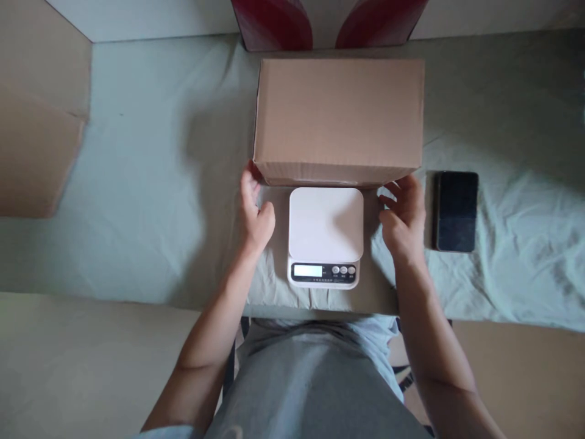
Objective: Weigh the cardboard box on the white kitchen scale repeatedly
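A closed brown cardboard box (339, 113) sits on the cloth-covered table, right behind a white digital kitchen scale (326, 222). The scale's display is lit, but no digits can be read, and its platform carries nothing. My left hand (258, 213) is at the box's near left corner, thumb apart from the fingers, with the fingertips partly hidden by the corner. On the other side, my right hand (404, 213) is by the near right corner with its fingers loosely curled and apart. Whether either hand touches the box is unclear. Neither hand grips anything.
A black phone-like object (457, 211) lies to the right of my right hand. Larger cardboard (39, 140) stands at the left end. Behind the box is a red and white panel (276, 24) by the wall. Pale green cloth (146, 183) covers the table.
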Available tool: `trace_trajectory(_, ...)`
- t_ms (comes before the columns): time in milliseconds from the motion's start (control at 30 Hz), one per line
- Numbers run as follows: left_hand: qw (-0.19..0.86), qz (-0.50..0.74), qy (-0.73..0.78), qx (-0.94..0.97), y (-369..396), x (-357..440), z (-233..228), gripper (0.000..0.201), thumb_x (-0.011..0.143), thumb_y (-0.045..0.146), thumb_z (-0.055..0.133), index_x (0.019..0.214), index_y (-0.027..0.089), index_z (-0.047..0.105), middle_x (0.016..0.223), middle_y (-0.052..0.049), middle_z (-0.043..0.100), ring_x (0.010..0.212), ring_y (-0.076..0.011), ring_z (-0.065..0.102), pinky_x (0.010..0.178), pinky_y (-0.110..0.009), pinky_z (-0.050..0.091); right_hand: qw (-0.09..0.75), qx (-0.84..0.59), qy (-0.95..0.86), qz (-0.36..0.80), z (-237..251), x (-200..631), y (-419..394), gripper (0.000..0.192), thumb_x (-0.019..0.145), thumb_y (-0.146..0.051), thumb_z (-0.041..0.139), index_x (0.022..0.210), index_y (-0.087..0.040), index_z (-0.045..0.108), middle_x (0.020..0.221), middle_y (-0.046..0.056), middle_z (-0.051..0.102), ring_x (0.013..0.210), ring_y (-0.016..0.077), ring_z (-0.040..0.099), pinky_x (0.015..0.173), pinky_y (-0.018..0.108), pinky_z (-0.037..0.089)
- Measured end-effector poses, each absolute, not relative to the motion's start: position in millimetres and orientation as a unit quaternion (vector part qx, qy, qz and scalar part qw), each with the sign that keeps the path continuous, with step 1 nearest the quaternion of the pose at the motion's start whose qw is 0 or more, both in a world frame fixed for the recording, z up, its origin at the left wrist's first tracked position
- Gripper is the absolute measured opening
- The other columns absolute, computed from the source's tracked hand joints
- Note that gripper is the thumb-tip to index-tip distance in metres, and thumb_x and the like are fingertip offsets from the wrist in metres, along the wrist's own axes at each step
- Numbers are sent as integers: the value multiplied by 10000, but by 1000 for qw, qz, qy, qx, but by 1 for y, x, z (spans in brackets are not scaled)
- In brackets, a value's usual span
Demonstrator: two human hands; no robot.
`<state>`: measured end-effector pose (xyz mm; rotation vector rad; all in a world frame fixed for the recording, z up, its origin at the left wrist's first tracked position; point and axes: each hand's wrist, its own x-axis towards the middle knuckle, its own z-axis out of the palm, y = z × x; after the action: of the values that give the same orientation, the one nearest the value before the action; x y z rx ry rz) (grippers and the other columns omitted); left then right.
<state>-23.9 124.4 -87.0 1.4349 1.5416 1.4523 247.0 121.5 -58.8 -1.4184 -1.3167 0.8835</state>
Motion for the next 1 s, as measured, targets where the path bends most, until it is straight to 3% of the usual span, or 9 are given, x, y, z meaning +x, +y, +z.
trace_trajectory(567, 206, 503, 583, 605, 112, -27, -88, 748, 672, -43, 463, 1371, 209, 379, 1322, -96, 540, 1237, -201, 535, 1103, -375, 405, 510, -604, -537, 295, -77, 242, 117, 730, 577, -33, 446, 1256, -297, 492, 1242, 16, 586, 1120, 184, 593, 947, 396, 503)
trace_trajectory(800, 229, 492, 578, 609, 122, -32, -85, 872, 702, -1, 484, 1468, 299, 194, 1526, -35, 352, 1390, -202, 386, 1176, -387, 311, 513, -586, -545, 311, -66, 241, 125, 741, 579, -67, 483, 1272, -325, 448, 1298, 21, 537, 1178, 224, 550, 957, 447, 493)
trace_trajectory(900, 257, 488, 559, 619, 139, -34, -77, 910, 703, 19, 504, 1478, 337, 148, 1565, 9, 277, 1442, -190, 295, 1197, -365, 269, 537, -528, -567, 334, -65, 242, 142, 652, 578, -126, 526, 1202, -310, 483, 1257, 17, 552, 1199, 246, 523, 996, 477, 473)
trace_trajectory(1000, 279, 485, 563, 608, 152, -30, -68, 856, 709, 35, 506, 1464, 311, 210, 1478, -29, 418, 1345, -192, 444, 1149, -361, 353, 554, -479, -580, 356, -62, 240, 157, 551, 574, -167, 557, 1112, -286, 524, 1111, 16, 592, 1105, 239, 562, 985, 460, 476)
